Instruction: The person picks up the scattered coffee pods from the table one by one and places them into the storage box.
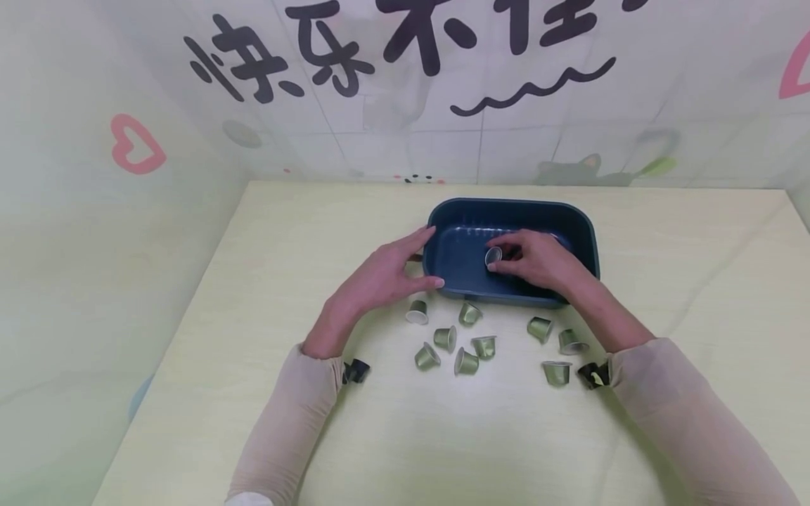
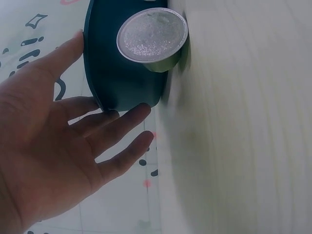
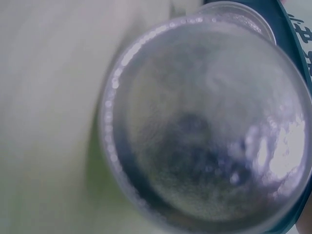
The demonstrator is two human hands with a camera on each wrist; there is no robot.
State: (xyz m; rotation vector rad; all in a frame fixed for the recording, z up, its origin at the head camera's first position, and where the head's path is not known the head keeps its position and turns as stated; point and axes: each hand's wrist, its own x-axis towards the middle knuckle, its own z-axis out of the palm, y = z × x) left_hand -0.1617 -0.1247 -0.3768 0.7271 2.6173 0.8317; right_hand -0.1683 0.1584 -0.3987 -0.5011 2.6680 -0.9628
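A dark blue rectangular basin [image 1: 509, 300] stands on the table. Over its inside, my right hand [image 1: 538, 261] pinches a coffee capsule [image 1: 493, 257] between thumb and fingers, its round face turned left. My left hand [image 1: 382, 277] spreads around the basin's left end, thumb and fingertips touching the rim; in the left wrist view its fingers [image 2: 114, 129] are nearly straight. Several green coffee capsules [image 1: 467, 362] lie in front of the basin. One capsule [image 3: 204, 126] fills much of the right wrist view and hides most of the right hand.
A pale wood table [image 1: 405, 429] meets a printed wall [image 1: 405, 151] behind the basin. More green capsules [image 1: 557, 373] lie by the right forearm. A black wrist device [image 1: 357, 370] sits at the left cuff and another black device [image 1: 593, 377] at the right one.
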